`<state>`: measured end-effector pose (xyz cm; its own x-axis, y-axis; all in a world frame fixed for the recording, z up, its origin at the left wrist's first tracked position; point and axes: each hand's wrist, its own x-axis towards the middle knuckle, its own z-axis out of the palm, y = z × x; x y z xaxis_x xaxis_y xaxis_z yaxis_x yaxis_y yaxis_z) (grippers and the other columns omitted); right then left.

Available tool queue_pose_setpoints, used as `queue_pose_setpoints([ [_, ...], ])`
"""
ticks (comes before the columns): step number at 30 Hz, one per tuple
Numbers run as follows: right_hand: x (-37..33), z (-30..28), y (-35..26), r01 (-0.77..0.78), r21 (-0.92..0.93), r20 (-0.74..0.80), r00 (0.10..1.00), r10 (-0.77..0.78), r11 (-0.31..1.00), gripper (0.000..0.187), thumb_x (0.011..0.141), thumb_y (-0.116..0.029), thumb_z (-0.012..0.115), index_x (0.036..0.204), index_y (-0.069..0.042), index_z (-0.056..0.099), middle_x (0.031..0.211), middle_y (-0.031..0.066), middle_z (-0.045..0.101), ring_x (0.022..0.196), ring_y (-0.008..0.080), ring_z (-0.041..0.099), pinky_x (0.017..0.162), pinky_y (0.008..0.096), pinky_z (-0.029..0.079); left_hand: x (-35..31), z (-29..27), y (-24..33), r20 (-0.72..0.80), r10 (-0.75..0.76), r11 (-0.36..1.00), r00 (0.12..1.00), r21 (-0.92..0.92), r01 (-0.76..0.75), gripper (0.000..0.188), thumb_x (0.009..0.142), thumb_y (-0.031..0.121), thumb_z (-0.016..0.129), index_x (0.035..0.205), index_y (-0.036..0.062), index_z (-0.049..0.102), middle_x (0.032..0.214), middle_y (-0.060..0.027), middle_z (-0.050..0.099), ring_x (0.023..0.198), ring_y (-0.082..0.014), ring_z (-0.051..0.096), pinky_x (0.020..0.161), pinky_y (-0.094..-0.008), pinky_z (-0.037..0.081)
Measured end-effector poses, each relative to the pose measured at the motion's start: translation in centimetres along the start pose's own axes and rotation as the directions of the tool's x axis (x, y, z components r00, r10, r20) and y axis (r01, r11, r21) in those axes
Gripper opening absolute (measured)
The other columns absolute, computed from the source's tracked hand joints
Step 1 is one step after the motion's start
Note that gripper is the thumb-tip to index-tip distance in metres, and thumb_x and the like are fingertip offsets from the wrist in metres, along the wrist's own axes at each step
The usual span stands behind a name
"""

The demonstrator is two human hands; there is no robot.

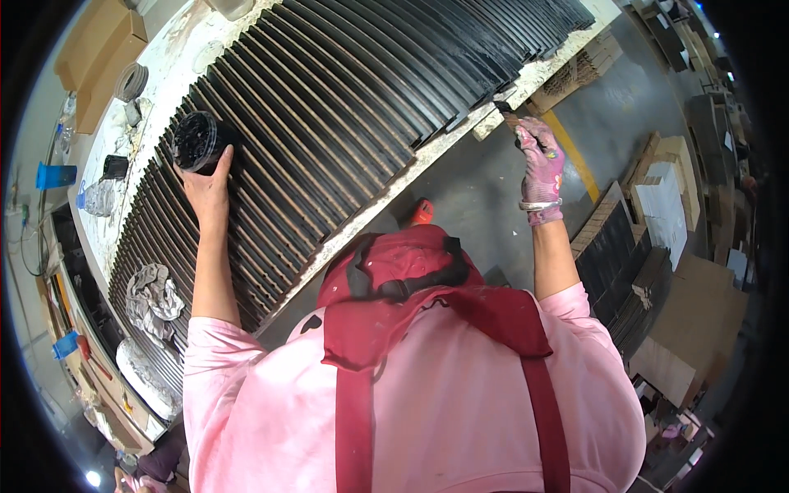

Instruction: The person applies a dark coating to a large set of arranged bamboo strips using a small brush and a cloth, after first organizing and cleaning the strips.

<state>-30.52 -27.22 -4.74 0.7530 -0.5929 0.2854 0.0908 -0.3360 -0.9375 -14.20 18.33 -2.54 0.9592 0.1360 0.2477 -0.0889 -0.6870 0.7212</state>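
My bare left hand (207, 187) grips a round clear tub of black paint (196, 141) from its near side, held over the slats. Long, narrow dark slats (329, 107) lie side by side in a wide row across the table. Toward the far right they look solid black; nearer the left and middle, light brown edges show between them. My right hand (541, 168), in a stained pink glove, closes around a paintbrush (508, 115). The brush's dark bristles are beside the slat ends at the table's right edge; I cannot tell whether they touch.
The paint-spattered white table edge (362, 209) runs diagonally before me. Crumpled grey cloth (153, 297) lies on the slats at left. A plastic bottle (99, 199) and roll of tape (131, 82) sit farther left. Stacked dark boards (612, 259) and cardboard (690, 324) stand on the right.
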Motion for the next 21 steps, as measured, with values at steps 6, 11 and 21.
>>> queue_pose_setpoints([
  [6,-6.6,2.0,-2.2,-0.371,0.257,-0.065,0.915,0.399,0.892,0.017,0.083,-0.007,0.066,0.097,0.002,0.066,0.098,0.0048,0.062,0.092,0.0137,0.056,0.083,0.0258,0.044,0.0,0.0,-0.1,0.019,0.026,0.996,0.999,-0.081,-0.024,0.086,0.070,0.045,0.077,0.130,-0.0049,0.041,0.127,-0.0198,0.047,0.117,-0.0324,0.050,0.100,-0.0362,0.036],
  [11,-11.2,4.4,-4.9,-0.525,0.343,-0.004,0.829,0.560,0.779,0.020,0.087,-0.011,0.065,0.102,0.001,0.064,0.092,0.0051,0.063,0.078,0.0107,0.056,0.066,0.0223,0.045,0.3,0.0,-0.7,0.006,0.164,0.971,0.986,-0.177,-0.160,0.078,0.071,0.040,0.079,0.123,-0.0068,0.046,0.125,-0.0186,0.048,0.115,-0.0310,0.051,0.098,-0.0346,0.037],
  [21,-13.2,5.8,-6.9,-0.568,0.472,0.062,0.785,0.617,0.675,0.017,0.089,-0.011,0.062,0.102,-0.001,0.059,0.088,0.0062,0.062,0.072,0.0123,0.057,0.057,0.0224,0.047,0.7,-1.8,-1.0,0.131,0.102,0.968,0.986,-0.240,-0.068,0.084,0.070,0.040,0.078,0.130,-0.0059,0.040,0.130,-0.0220,0.041,0.119,-0.0344,0.047,0.101,-0.0385,0.037],
])
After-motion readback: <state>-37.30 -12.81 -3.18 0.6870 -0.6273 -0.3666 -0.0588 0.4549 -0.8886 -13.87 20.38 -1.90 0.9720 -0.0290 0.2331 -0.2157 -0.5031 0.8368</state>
